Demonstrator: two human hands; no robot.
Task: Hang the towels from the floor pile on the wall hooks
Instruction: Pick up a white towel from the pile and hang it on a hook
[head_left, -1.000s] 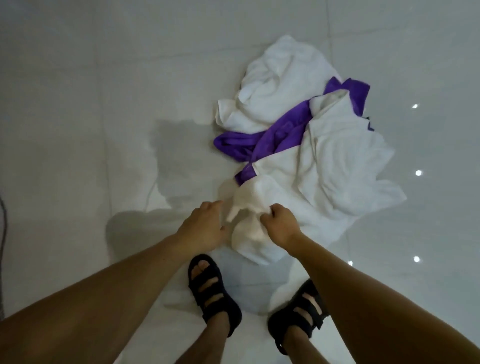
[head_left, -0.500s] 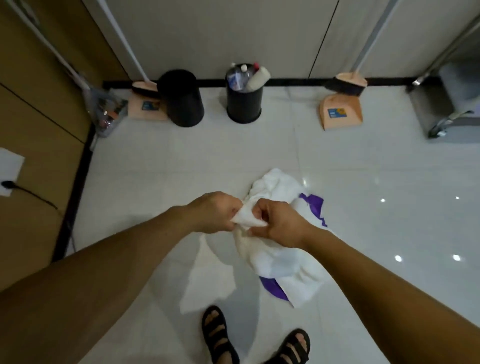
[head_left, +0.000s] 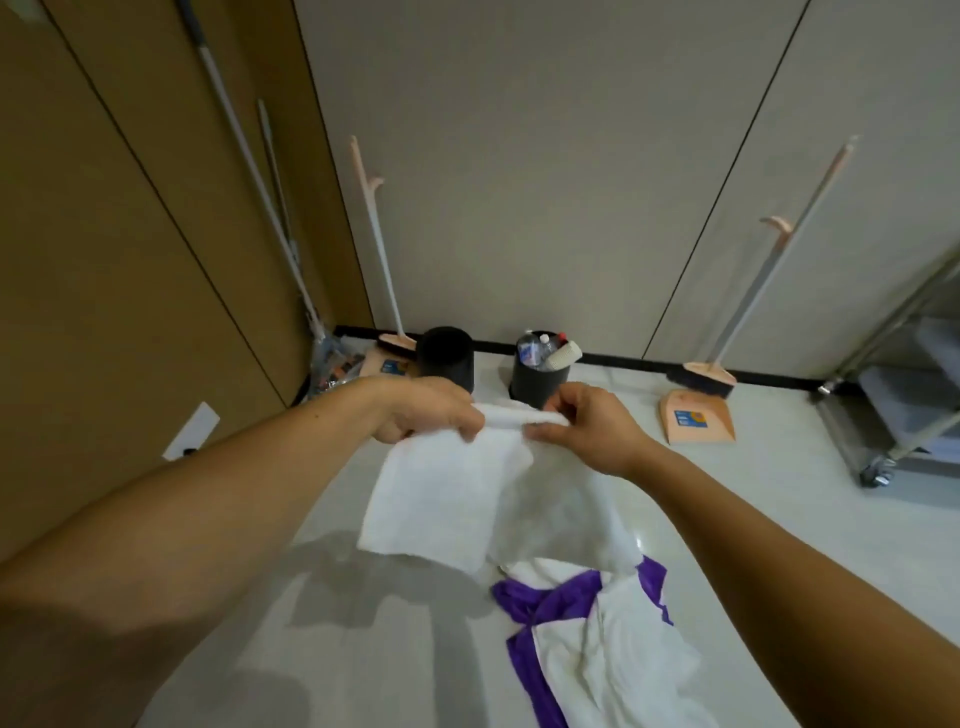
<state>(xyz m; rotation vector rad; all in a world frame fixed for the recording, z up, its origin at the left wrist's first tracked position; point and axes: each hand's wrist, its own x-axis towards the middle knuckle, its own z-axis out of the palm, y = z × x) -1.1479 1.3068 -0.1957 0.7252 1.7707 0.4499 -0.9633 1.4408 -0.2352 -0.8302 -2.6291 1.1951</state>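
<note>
While left hand and right hand pinch its top edge, white towel hangs, pile below.

Left hand, right hand forward, apparently pinching towel.

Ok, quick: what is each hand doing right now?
Left hand: closed, gripping the top edge of the white towel.
Right hand: closed, pinching the same edge of that towel.
</note>
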